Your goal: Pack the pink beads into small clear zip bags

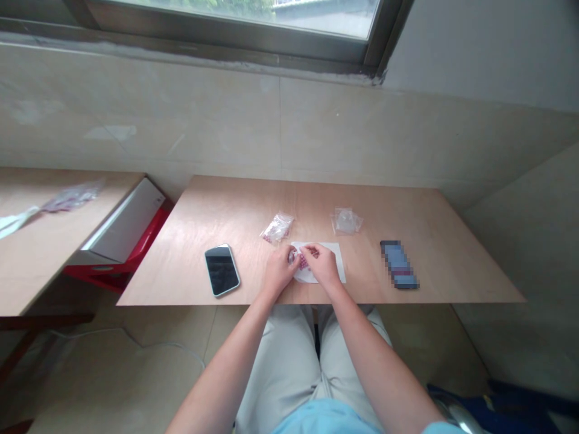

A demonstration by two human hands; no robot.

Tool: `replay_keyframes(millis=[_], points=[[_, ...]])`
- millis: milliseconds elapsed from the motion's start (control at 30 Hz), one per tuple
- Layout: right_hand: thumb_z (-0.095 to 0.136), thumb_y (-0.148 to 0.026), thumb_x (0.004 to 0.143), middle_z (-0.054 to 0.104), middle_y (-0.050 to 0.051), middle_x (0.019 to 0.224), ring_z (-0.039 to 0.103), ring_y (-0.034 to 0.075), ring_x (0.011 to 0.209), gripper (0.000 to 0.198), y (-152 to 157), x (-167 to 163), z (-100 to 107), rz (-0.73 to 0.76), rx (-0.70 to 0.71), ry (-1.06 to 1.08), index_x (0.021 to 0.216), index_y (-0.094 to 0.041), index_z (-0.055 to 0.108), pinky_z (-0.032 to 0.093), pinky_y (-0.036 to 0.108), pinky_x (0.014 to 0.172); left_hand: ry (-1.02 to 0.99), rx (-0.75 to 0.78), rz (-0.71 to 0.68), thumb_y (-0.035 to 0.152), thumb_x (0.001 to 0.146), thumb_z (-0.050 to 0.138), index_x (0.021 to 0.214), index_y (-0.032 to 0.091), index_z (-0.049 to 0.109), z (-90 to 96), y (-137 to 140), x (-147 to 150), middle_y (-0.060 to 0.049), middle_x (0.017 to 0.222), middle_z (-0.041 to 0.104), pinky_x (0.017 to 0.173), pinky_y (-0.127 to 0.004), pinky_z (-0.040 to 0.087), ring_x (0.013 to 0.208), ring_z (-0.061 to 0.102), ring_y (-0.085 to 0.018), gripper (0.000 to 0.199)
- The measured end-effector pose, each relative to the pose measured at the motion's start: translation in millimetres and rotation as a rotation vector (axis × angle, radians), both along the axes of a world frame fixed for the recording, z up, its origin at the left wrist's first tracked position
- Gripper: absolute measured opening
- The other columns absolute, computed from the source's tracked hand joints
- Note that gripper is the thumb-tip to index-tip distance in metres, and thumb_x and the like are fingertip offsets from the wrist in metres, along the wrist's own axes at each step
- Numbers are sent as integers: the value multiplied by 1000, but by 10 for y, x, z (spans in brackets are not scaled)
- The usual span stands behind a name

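Note:
Both of my hands meet over a white sheet of paper [337,254] near the table's front edge. Between the fingertips lie small pinkish-red pieces [303,261], with what looks like clear plastic around them; their exact kind is too small to tell. My left hand [279,269] curls its thumb and fingers together at the left side of these pieces. From the right, my right hand [322,264] pinches with its fingertips at the upper edge of the pieces. Just beyond my left hand rests a clear plastic bag [277,228] with small reddish things in it.
Clear plastic bags [347,221] lie farther back on the wooden table [452,253]. One phone [222,270] is at the left, another, pixelated phone [400,264] at the right. A second table [27,253] at the left bears plastic bags; a red crate [149,235] stands between the tables.

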State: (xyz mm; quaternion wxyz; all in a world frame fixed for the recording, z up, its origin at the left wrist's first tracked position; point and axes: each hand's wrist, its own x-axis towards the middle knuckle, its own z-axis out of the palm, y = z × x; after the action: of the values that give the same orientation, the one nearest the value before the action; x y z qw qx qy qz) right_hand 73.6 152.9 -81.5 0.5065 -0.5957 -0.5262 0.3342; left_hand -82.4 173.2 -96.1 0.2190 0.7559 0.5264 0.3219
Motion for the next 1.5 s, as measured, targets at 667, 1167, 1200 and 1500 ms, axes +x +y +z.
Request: replay_keyframes(millis=[667, 1167, 1200, 1500], points=[[55, -22, 92, 67, 5, 89, 64, 19, 81, 13, -505, 139, -303, 36, 76, -538, 92, -21, 67, 47, 29, 76, -16, 15, 8, 29, 91, 60, 102, 20, 62, -17, -41, -6, -4, 89, 66, 72, -30, 41, 81, 61, -20, 14], [58, -32, 89, 75, 5, 92, 68, 20, 79, 19, -101, -54, -47, 82, 72, -254, 102, -23, 71, 52, 29, 74, -10, 5, -22, 26, 91, 60, 102, 21, 62, -14, -17, -35, -4, 91, 67, 74, -29, 42, 82, 61, -20, 12], [58, -30, 90, 75, 5, 93, 68, 20, 78, 20, -108, -11, -59, 64, 76, -286, 103, -23, 71, 52, 29, 74, -10, 5, -21, 26, 91, 60, 101, 21, 62, -10, -18, -35, -4, 91, 67, 74, -29, 42, 83, 62, -19, 12], [49, -15, 93, 70, 7, 109, 67, 20, 97, 31, -59, 522, -256, 38, 84, -543, 111, -22, 73, 51, 30, 88, 2, -1, -15, 31, 93, 59, 102, 21, 63, 37, -31, -19, -5, 94, 68, 74, -29, 43, 84, 62, -20, 14]])
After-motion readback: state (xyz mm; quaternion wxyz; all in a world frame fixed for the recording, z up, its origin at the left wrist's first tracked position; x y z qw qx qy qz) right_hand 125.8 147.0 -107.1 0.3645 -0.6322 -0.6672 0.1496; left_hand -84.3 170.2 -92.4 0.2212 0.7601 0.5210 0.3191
